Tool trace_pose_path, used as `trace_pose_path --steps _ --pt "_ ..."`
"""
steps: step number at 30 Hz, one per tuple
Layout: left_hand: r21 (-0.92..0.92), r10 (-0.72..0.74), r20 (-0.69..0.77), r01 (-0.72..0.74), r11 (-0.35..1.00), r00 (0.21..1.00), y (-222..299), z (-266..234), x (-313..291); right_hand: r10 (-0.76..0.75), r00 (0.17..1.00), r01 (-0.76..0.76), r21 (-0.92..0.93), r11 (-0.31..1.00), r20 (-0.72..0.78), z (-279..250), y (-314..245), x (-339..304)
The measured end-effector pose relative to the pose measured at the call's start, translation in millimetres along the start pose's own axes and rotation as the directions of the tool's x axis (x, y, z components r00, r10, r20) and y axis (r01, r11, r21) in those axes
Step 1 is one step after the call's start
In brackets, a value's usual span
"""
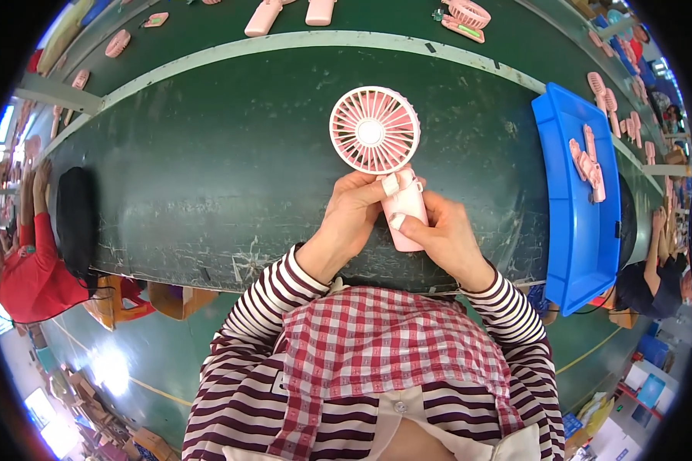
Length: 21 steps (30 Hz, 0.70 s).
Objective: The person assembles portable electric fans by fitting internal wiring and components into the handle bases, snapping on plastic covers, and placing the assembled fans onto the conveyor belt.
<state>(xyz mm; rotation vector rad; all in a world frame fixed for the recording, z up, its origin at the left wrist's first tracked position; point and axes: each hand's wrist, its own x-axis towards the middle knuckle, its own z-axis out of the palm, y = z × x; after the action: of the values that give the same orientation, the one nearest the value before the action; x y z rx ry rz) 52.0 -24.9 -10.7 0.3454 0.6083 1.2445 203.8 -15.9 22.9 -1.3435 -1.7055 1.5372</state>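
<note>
A pink handheld fan (406, 209) is held between my two hands over the green work table. Its round head, with a pale spoked grille and white hub, points away from me. My left hand (351, 211) grips the neck and upper handle from the left, its thumb lying across the front. Lower down, my right hand (444, 230) closes round the handle from the right, thumb pressed on its front. White wrapping covers both thumb tips. The fingers behind the handle are mostly hidden.
To the right stands a blue tray (559, 230) with several pink fan parts (588, 163) in it. Beyond a pale rail (315, 40), more pink fans and handles (466, 17) lie on a green surface. A person in red (42, 269) works at left, another in dark clothes (653, 280) at right.
</note>
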Motion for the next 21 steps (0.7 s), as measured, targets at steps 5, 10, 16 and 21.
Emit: trace_pose_path --steps 5,10,16,21 --pt "0.051 0.036 0.030 -0.038 0.998 0.999 -5.0 -3.4 1.8 0.010 1.000 -0.010 -0.032 0.999 -0.017 -1.3 -3.4 -1.3" --pt "0.063 0.060 0.054 -0.063 0.996 0.997 -5.8 -1.3 1.5 0.027 0.999 -0.027 -0.008 1.000 -0.037 0.3 -1.6 -2.0" --pt "0.113 0.108 0.017 -0.109 0.988 0.994 -5.4 10.3 -2.2 0.067 0.994 -0.064 0.039 0.997 -0.089 6.3 -15.4 -4.1" --pt "0.130 0.038 0.066 -0.047 0.990 0.997 -7.0 7.5 -2.0 0.122 0.988 -0.107 0.149 0.983 -0.096 8.8 -10.3 -4.0"
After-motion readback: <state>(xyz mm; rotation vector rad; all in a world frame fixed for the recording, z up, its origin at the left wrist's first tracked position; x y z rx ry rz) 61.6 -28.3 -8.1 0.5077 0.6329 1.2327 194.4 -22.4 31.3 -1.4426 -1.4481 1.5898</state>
